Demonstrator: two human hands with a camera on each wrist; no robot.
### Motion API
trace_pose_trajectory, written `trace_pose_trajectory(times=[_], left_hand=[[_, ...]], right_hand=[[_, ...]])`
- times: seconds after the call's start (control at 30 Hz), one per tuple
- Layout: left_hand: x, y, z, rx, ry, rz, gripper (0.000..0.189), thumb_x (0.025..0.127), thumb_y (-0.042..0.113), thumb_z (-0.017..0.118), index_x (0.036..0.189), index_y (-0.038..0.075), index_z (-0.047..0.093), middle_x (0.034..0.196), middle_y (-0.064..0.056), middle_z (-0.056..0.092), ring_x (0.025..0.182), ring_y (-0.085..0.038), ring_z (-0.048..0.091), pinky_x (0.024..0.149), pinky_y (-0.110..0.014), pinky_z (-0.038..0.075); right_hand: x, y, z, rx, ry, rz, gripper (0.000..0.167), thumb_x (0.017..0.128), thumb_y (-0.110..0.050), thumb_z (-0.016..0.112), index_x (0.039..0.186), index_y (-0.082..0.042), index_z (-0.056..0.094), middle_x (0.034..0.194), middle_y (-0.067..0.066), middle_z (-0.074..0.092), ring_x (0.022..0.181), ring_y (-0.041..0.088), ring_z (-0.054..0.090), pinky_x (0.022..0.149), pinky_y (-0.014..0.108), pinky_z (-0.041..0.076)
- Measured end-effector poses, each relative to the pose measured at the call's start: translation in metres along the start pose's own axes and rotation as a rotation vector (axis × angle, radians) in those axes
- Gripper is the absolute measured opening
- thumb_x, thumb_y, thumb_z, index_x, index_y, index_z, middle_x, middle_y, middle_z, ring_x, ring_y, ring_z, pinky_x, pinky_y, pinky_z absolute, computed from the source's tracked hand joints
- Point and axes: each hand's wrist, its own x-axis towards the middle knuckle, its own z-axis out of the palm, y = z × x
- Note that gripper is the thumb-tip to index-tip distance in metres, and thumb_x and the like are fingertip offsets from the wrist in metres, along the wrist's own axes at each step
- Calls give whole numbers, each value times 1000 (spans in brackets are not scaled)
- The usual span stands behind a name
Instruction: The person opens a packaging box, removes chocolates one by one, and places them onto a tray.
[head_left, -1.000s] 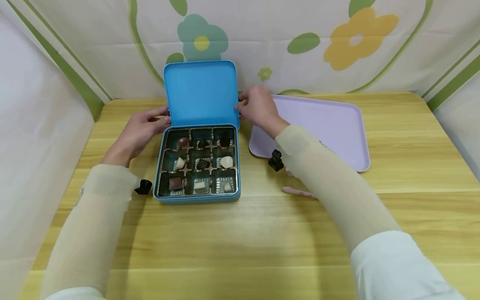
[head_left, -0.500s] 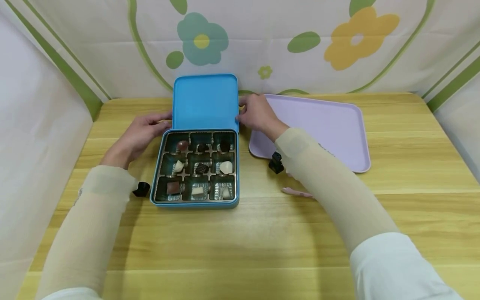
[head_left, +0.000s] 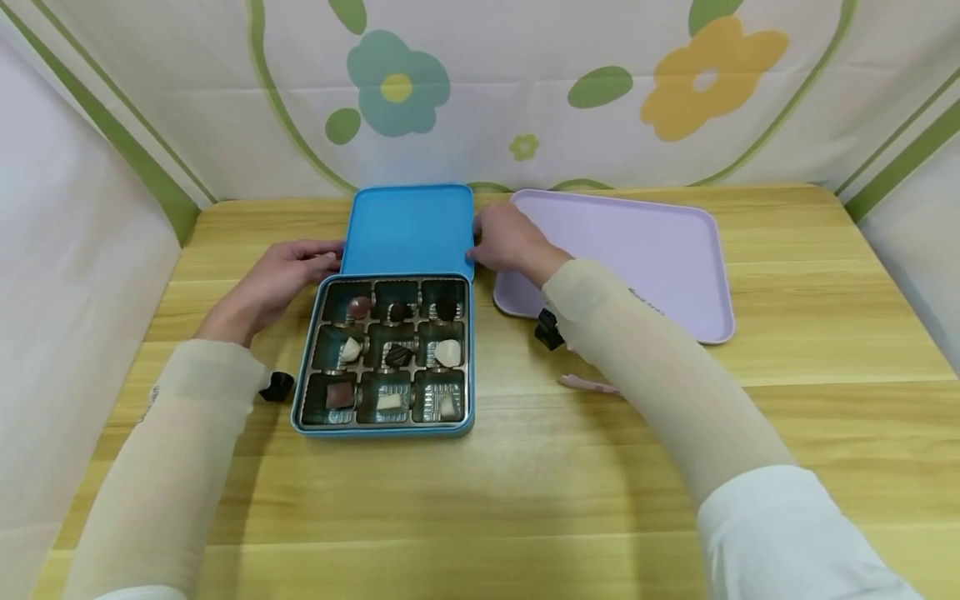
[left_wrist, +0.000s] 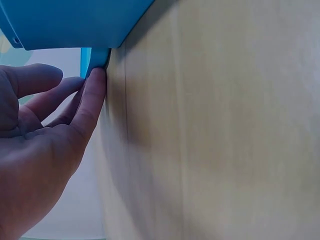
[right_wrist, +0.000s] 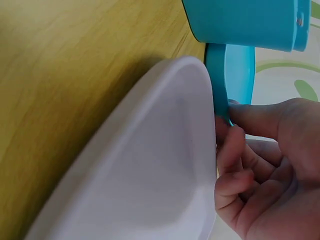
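Note:
A blue hinged tin stands at the left of the table, its lid folded back toward the wall. Inside, a divided insert holds several chocolates, dark, brown and white, each in its own compartment. My left hand is at the lid's left side; in the left wrist view its outstretched fingertips touch the lid's edge, with the thumb apart. At the opposite side my right hand pinches the lid's rim between thumb and curled index finger, as the right wrist view shows.
A lilac tray lies right of the tin, beneath my right forearm and close beside my right hand. A pink utensil sticks out from under that forearm. Behind the table hangs a flowered cloth.
The lid has tipped further back and down, with both hands following it lower. The tin has shifted slightly toward me and to the left.

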Motion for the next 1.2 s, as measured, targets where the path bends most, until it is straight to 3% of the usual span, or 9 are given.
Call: trace_pose_trajectory(times=[0.17,0.23,0.33,0.47,0.53,0.6,0.77,1.03,1.2], left_hand=[[1,0,-2,26,-3,-3,55,118,30,40,168,8,37,172,-18,39,145,-28,50,129,-50,36],[1,1,-3,40,-7,2,56,118,32,40,168,7,36,171,-20,40,145,-30,51,130,-51,36],[2,0,-5,49,-14,7,60,118,35,39,169,4,33,171,-21,39,150,-34,49,130,-53,34],[-3,-5,-8,40,-21,10,64,118,40,35,170,3,29,172,-23,37,157,-39,41,131,-56,31],[-9,-9,-9,33,-25,13,66,118,44,32,170,3,28,173,-23,35,159,-41,38,131,-58,29],[-17,-13,-10,26,-28,10,68,118,47,29,171,4,27,174,-22,34,160,-41,36,131,-59,28],[-39,-19,-8,34,-31,19,71,116,52,25,171,6,28,176,-19,30,159,-42,35,131,-61,27],[-73,-24,4,54,-12,50,75,115,57,26,173,9,22,177,-20,28,155,-51,39,126,-71,28],[-94,-28,16,82,-17,82,73,117,53,30,175,12,12,178,-25,21,156,-57,32,121,-78,26]], right_hand=[[0,0,1,-32,-6,-12,44,103,-26,75,67,-13,52,65,-2,40,67,18,46,65,30,40],[-1,1,1,-35,-6,-20,39,103,-27,75,71,-11,59,66,-1,43,69,19,48,66,30,41],[-2,3,3,-17,3,-27,26,104,-29,74,92,-6,77,81,3,64,82,21,54,74,33,46],[-11,6,5,18,57,-74,33,106,-29,72,124,-2,77,109,9,76,91,21,64,86,36,54],[-19,6,6,39,93,-106,38,107,-27,70,134,-2,73,114,12,79,95,23,71,91,38,58],[-30,7,7,59,136,-137,43,108,-26,68,144,-3,67,121,14,79,101,24,75,94,41,60],[-65,17,5,105,205,-169,38,106,-24,69,139,-6,71,107,11,81,95,25,75,86,42,59],[-125,45,3,177,253,-192,35,104,-26,74,133,-8,75,104,5,81,92,19,72,81,39,58],[-161,72,6,174,353,-176,33,102,-27,77,129,-10,77,101,1,82,88,15,74,77,32,60]])
